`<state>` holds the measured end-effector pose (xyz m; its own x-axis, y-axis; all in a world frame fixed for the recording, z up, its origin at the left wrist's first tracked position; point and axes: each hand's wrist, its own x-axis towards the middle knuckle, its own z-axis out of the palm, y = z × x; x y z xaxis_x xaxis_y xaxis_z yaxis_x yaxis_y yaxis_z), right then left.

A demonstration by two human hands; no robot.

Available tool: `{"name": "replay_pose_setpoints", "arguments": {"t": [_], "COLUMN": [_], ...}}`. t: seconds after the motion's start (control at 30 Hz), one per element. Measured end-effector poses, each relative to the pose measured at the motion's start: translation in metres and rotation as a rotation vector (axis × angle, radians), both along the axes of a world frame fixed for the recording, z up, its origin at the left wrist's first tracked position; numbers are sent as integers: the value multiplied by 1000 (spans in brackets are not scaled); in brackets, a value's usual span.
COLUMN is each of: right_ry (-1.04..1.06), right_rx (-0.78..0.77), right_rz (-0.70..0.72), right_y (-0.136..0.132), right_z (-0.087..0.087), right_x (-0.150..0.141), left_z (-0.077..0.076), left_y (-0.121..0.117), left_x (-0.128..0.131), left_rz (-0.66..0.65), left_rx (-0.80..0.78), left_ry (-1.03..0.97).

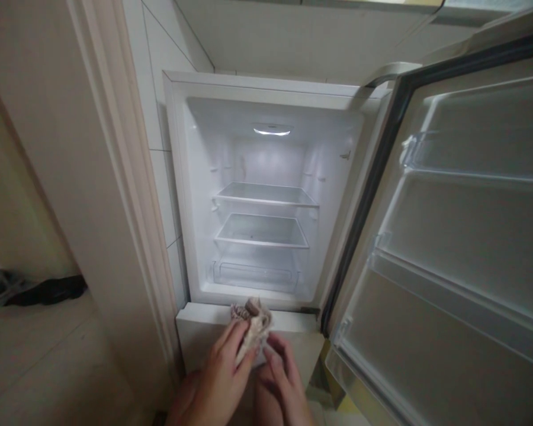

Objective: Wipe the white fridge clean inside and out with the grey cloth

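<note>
An open white fridge (177, 177) stands in front of me, its inside lit by a lamp (271, 131). Two glass shelves (262, 229) and a clear drawer (254, 274) inside hold nothing. Low in the middle, my left hand (217, 381) and my right hand (284, 381) both grip a crumpled beige cloth (254, 322). They hold it just in front of the closed lower compartment (199, 334), below the fridge opening.
The fridge door (462, 248) swings wide to the right, its door racks bare. A white tiled wall and door frame (124, 177) stand at the left. A dark object (48, 290) lies on the floor at far left.
</note>
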<state>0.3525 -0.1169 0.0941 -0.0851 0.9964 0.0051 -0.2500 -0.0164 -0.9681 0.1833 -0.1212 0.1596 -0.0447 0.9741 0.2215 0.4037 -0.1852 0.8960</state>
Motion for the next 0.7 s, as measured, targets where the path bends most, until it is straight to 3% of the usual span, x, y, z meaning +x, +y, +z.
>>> {"name": "replay_pose_setpoints", "arguments": {"t": [0.07, 0.13, 0.2, 0.27, 0.43, 0.57, 0.7], "right_ry": [224, 351, 392, 414, 488, 448, 286], "right_rx": [-95, -89, -80, -110, -122, -95, -96], "right_rz": [148, 150, 108, 99, 36, 3, -4], "right_y": [2, 7, 14, 21, 37, 41, 31], "right_z": [-5, -6, -4, -2, 9, 19, 21], "right_x": [-9, -16, -19, -20, -22, -18, 9], "left_z": [17, 30, 34, 28, -16, -41, -51], "left_y": [-5, -10, -12, -10, 29, 91, 145], "left_x": [7, 10, 5, -6, -45, -64, -56], "left_rz": [-207, -393, -492, -470, -5, -113, -189], "left_rx": [-19, -52, -57, -17, 102, 41, 48], "left_ry": [153, 236, 224, 168, 59, 362, 556]}}
